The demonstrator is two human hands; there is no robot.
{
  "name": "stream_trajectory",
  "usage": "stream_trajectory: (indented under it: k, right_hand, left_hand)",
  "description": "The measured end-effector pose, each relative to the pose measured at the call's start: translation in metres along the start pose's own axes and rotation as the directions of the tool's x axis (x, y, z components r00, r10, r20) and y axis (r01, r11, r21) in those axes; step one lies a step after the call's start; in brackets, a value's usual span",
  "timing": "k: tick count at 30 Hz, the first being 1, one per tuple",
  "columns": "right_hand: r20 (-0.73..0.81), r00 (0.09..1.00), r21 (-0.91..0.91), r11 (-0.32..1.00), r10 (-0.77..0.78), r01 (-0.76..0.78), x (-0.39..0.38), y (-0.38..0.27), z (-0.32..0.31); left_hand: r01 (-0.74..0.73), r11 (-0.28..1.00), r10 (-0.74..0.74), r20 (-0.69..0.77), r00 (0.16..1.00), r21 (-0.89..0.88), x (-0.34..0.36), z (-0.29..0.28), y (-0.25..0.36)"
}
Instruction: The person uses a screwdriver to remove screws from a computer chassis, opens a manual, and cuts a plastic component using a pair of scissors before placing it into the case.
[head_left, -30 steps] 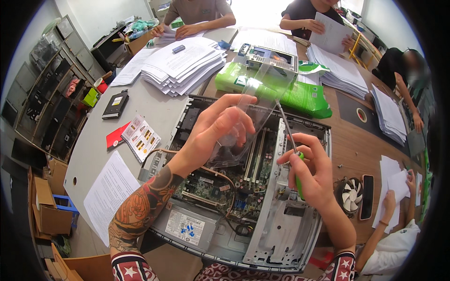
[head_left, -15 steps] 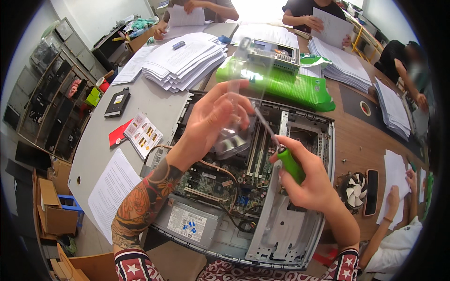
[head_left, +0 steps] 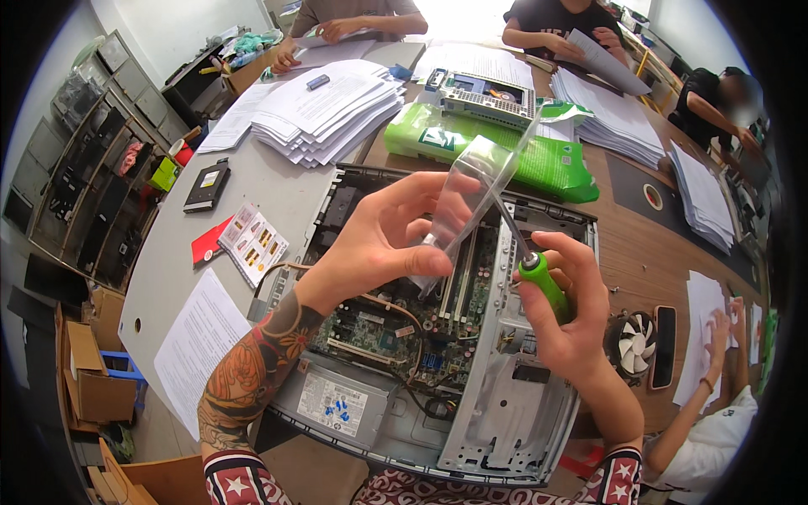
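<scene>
The left hand (head_left: pixel 383 240) pinches a clear plastic bag (head_left: pixel 471 189) between thumb and fingers, closed on its lower end, with the bag standing up and slanting away above the open computer case (head_left: pixel 505 421). The right hand (head_left: pixel 568 311) is wrapped tight round the green handle of a screwdriver (head_left: pixel 539 278), whose thin shaft runs up and to the left, its tip meeting the bag; whether it is inside the bag I cannot tell. Both hands hover above the case, close together but not touching each other.

Under them lies one case, lid off, showing a green board (head_left: pixel 383 332), a grey power supply (head_left: pixel 341 408) at the near left corner and loose cables (head_left: pixel 404 316). Right of the case on the wooden table (head_left: pixel 627 244) sit one small fan (head_left: pixel 633 338) and one dark phone (head_left: pixel 664 345) just beside it. Behind the case lies one green wipes pack (head_left: pixel 446 139), and beyond that a second opened device (head_left: pixel 488 94). I count three big paper stacks: one (head_left: pixel 328 109) to the far left, one (head_left: pixel 610 122) to the far right, one (head_left: pixel 703 198) nearer the right edge. On the grey tabletop to the left lie a black drive (head_left: pixel 206 185), a leaflet (head_left: pixel 255 242) over a red card (head_left: pixel 206 240), and a printed sheet (head_left: pixel 198 337). Four other people are at the table, two at the far end and two on the right, handling papers
</scene>
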State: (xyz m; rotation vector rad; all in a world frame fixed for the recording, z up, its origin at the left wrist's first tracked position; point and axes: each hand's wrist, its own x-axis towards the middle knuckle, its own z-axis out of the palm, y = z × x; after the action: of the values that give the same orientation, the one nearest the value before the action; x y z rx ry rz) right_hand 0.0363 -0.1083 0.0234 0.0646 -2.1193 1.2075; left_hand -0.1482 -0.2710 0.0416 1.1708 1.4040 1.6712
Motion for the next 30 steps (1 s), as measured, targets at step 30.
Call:
stream_trajectory:
  k: [30]
  right_hand:
    - [-0.035, 0.997, -0.188, 0.98, -0.068, 0.061, 0.004, -0.005, -0.004]
  left_hand:
    - [-0.341, 0.936, 0.317, -0.209, 0.925, -0.089, 0.002, -0.013, -0.012]
